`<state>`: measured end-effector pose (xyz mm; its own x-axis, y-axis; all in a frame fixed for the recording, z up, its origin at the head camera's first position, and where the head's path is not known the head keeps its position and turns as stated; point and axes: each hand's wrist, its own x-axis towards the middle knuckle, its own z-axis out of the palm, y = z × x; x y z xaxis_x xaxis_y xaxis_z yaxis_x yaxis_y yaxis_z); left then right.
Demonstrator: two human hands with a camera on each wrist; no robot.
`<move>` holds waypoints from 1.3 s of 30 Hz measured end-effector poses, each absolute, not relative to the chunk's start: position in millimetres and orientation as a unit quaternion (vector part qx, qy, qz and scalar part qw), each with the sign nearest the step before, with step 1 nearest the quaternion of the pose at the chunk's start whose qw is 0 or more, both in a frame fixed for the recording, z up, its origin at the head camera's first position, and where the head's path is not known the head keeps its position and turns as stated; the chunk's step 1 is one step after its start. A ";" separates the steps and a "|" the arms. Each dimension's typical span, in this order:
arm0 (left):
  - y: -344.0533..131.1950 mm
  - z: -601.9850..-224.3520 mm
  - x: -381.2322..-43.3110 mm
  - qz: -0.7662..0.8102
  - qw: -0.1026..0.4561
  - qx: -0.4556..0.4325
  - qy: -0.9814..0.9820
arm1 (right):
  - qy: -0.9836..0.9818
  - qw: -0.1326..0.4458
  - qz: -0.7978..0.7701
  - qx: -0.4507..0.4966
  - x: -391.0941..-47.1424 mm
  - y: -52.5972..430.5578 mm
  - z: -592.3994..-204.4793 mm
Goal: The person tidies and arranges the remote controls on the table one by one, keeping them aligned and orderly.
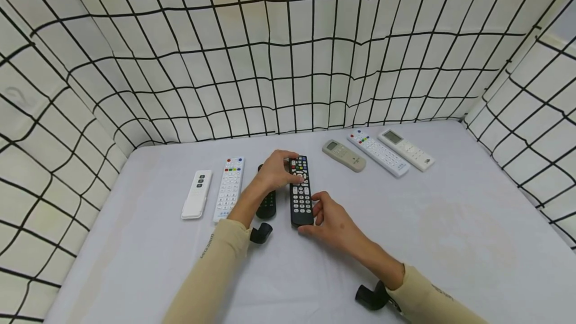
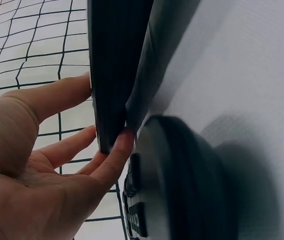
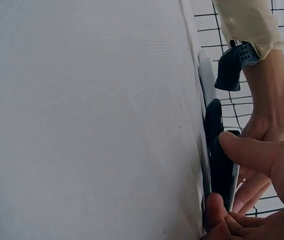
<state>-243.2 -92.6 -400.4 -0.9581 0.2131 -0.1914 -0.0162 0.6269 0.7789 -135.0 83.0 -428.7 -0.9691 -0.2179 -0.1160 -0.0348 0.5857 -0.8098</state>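
From afar, I saw the left hand [image 1: 275, 171] and right hand [image 1: 335, 220] clamped on opposite ends of a long, black plastic remote [image 1: 301, 198], short of the far edge of the white desk [image 1: 387, 224]; steadying it called for even pressure.

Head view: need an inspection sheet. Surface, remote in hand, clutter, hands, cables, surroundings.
Surface: white cloth-covered tabletop, faint discoloured patches at right.
Job's things: oblong black plastic remote with white and coloured buttons.
Clutter: left side, white oblong remote with three dark buttons, white many-buttoned remote, partly hidden second black remote; right side, beige remote with screen, white remote with coloured top buttons, white remote with screen.
Grippers: left hand grips the upper part; right hand grips the lower end.
Cables: nothing seen.
Surroundings: white walls crossed by black grid lines.
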 end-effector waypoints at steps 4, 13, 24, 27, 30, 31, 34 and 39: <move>-92.2 -401.3 -243.8 0.403 0.130 0.063 0.904 | 0.890 0.105 -0.437 -0.074 -135.4 82.4 -428.1; -91.8 -400.5 -245.5 0.373 0.133 0.080 0.915 | 0.913 0.100 -0.387 -0.087 -135.5 80.4 -427.1; -92.8 -397.3 -244.0 0.371 0.135 0.081 0.915 | 0.914 0.109 -0.378 -0.093 -137.0 80.3 -424.7; -92.8 -398.3 -244.1 0.376 0.137 0.080 0.913 | 0.912 0.109 -0.384 -0.097 -137.9 81.9 -425.1; -93.5 -398.9 -244.3 0.380 0.134 0.079 0.912 | 0.907 0.109 -0.395 -0.100 -138.6 82.9 -425.0; -93.6 -399.2 -244.3 0.382 0.132 0.079 0.911 | 0.905 0.110 -0.398 -0.101 -138.7 83.3 -425.1; -93.8 -399.9 -244.2 0.387 0.131 0.079 0.909 | 0.901 0.113 -0.406 -0.102 -138.5 84.3 -424.9; -94.1 -400.5 -244.4 0.388 0.129 0.083 0.909 | 0.899 0.113 -0.410 -0.107 -138.6 85.0 -425.0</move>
